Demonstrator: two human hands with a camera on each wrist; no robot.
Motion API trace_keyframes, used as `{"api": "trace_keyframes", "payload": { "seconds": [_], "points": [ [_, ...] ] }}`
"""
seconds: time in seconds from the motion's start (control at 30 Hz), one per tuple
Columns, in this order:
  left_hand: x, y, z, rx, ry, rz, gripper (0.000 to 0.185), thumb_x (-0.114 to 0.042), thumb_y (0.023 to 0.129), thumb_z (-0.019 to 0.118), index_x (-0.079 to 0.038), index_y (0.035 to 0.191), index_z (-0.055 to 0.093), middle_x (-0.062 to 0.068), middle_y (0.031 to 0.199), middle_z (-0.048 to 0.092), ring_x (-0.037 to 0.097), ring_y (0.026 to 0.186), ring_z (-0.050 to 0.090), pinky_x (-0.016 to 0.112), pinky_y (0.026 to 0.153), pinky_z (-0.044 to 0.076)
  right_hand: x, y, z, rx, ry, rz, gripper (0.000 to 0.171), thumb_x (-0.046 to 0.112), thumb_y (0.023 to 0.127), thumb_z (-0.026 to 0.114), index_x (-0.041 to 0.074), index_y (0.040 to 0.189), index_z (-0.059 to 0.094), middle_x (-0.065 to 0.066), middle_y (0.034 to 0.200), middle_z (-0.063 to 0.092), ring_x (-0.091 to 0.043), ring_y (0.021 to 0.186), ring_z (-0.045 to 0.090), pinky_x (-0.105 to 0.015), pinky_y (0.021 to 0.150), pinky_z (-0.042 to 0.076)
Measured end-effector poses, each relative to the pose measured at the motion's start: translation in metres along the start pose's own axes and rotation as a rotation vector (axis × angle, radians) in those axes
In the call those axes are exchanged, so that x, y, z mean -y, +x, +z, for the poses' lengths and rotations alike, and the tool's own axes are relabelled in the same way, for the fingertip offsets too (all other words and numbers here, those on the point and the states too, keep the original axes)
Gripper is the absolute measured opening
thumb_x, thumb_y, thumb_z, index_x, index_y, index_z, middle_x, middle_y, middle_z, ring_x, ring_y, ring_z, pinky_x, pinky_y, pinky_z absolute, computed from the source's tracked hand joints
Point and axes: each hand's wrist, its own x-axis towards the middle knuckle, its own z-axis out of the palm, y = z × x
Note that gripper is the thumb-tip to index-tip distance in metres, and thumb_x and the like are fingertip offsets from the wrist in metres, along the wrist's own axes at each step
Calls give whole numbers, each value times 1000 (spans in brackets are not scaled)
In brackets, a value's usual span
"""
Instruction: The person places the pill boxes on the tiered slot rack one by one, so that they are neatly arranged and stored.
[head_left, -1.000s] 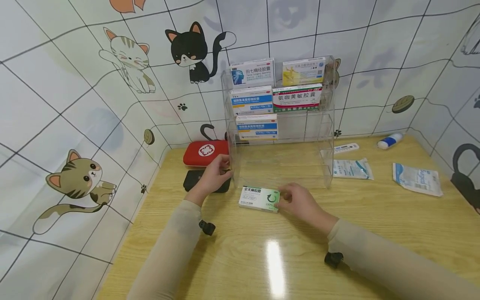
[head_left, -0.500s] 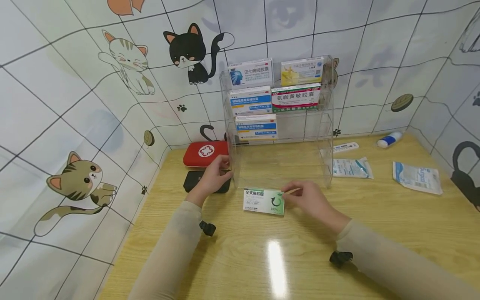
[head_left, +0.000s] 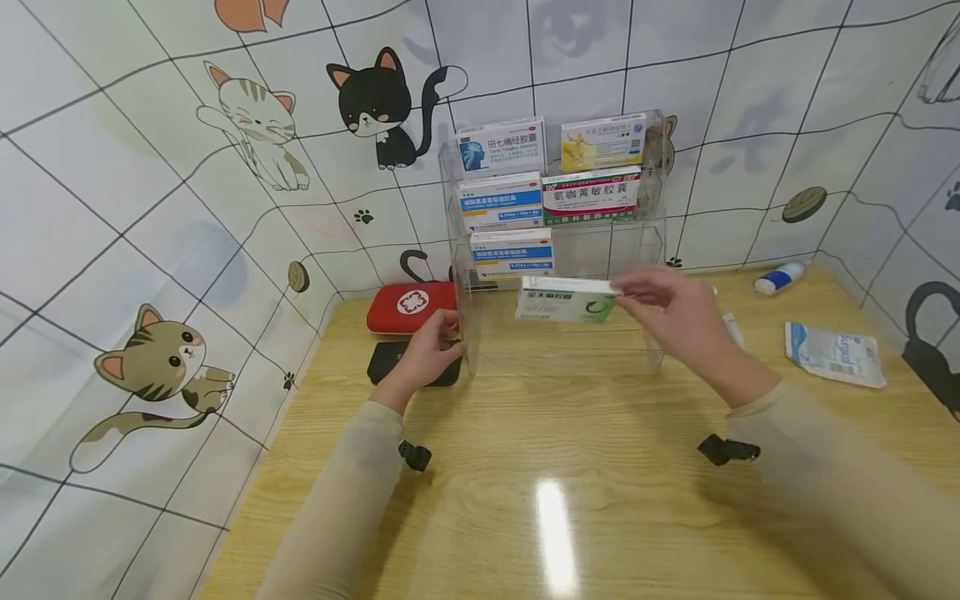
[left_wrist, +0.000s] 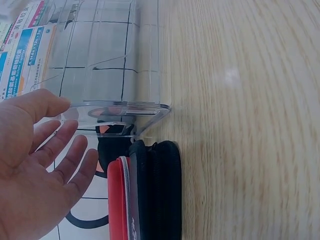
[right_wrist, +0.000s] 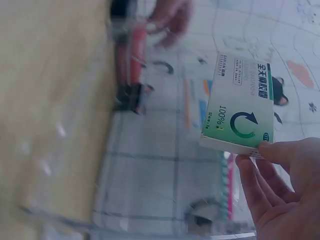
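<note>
My right hand (head_left: 671,321) pinches the right end of a white and green medicine box (head_left: 566,302), held up in the air before the clear display rack (head_left: 562,362). The right wrist view shows thumb and fingertips at one corner of the box (right_wrist: 240,100), its printed face visible. My left hand (head_left: 426,354) is at the rack's left side, fingers loosely spread. In the left wrist view the thumb tip of that hand (left_wrist: 40,150) meets the edge of the clear side panel (left_wrist: 120,106). Several medicine boxes stand on the rack's upper tiers, among them a blue and white box (head_left: 512,254).
A red first-aid case (head_left: 397,307) and a black case (head_left: 386,360) lie left of the rack. On the right of the wooden table (head_left: 480,500) are a white and blue packet (head_left: 836,354) and a white bottle with a blue band (head_left: 780,279). A patterned wall stands behind.
My right hand has lifted the white and green box off the table, up and to the right, in front of the rack. The left hand has stayed at the rack's side.
</note>
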Motion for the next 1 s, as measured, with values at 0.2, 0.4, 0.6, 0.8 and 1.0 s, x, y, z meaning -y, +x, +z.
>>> {"api": "trace_keyframes", "payload": {
  "seconds": [0.2,0.4,0.6,0.8,1.0],
  "points": [
    [-3,0,-2,1,7,1,50,-10,97,70,-11,143,48,10,131,60,34,123,59,50,107,53,7,40,-40,-152,-40,-60,23,15,98,71,13,120,76,-9,116,73,18,90,61,-2,81,49],
    [-5,-1,-2,2,13,-6,48,-10,97,70,-14,140,49,11,130,61,33,121,59,49,107,52,0,61,-61,-213,-58,-23,25,18,98,71,15,122,76,-3,120,68,18,96,60,-4,86,50],
    [-3,-1,-2,10,45,-13,47,-11,97,71,-16,139,50,12,128,61,30,117,60,48,106,53,-10,71,-63,-101,-167,33,26,18,100,68,16,124,76,-5,130,66,-4,109,66,-12,91,55],
    [-4,-3,-3,12,47,-23,49,-11,96,71,-14,140,49,14,129,61,33,118,61,49,105,53,-12,73,-53,12,-257,36,25,14,101,65,11,124,75,-11,132,66,-31,116,66,-48,95,58],
    [-5,-2,-2,12,47,-16,51,-12,97,70,-10,143,47,12,130,61,33,120,61,49,107,53,-8,77,-47,78,-345,54,23,12,101,64,11,121,75,-16,127,67,-38,114,65,-59,87,56]
  ]
}}
